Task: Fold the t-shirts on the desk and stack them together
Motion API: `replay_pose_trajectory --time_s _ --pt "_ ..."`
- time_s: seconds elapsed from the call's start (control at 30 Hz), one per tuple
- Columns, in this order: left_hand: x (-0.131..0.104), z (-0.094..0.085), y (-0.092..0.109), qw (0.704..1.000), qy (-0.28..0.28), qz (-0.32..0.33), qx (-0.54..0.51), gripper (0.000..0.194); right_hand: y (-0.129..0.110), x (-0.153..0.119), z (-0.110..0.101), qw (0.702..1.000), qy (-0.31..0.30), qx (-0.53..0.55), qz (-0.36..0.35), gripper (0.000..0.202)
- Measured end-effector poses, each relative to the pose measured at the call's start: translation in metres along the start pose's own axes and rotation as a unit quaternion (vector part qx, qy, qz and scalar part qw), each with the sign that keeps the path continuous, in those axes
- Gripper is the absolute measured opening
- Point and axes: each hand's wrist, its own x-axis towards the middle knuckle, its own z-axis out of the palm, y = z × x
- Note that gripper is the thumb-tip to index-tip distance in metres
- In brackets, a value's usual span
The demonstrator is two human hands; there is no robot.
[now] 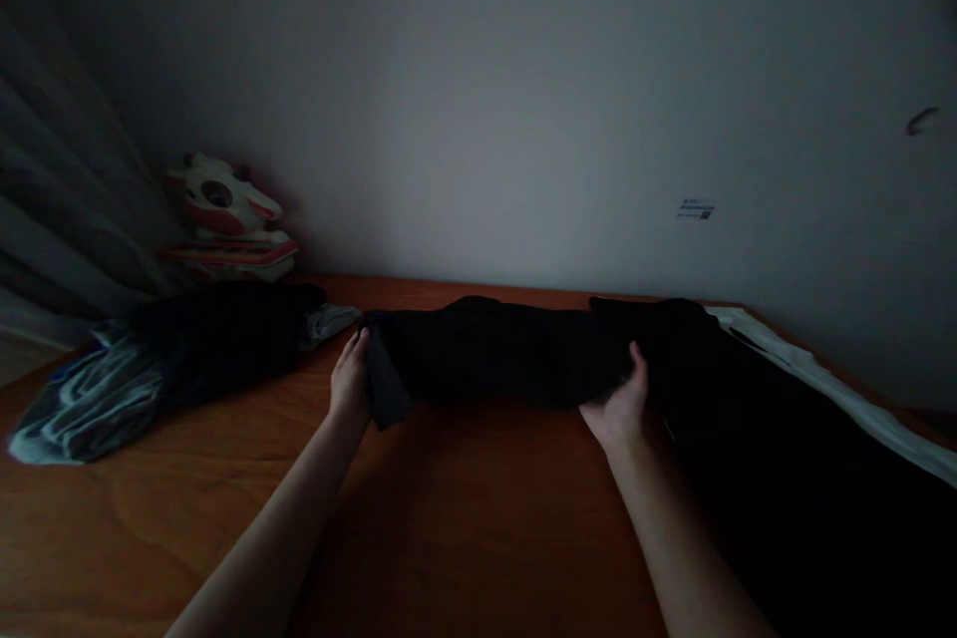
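A dark, folded garment stretches between my two hands above the wooden surface; its exact kind does not show in the dim light. My left hand grips its left end, where a greyer flap hangs down. At the right end, my right hand holds the lower corner, with the thumb up along the side and the other fingers hidden beneath the cloth. The garment's lower edge appears slightly raised from the wood.
Brown wooden surface runs to a pale wall. Rumpled dark and grey clothes lie left, before a cow-shaped toy. Black cloth spreads along the right, with white cloth beside it. A curtain hangs far left.
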Motion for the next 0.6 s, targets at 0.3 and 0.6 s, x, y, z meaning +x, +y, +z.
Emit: replay_pose_trajectory --time_s 0.3,0.6 --pt "-0.031 -0.002 0.023 0.855 -0.175 0.354 0.336 0.050 0.009 -0.020 0.007 0.889 -0.138 -0.406 -0.162 0.113" --pt "-0.025 -0.013 0.009 0.728 -0.373 0.401 0.413 0.089 0.003 -0.015 0.004 0.853 -0.149 -0.473 -0.164 0.035"
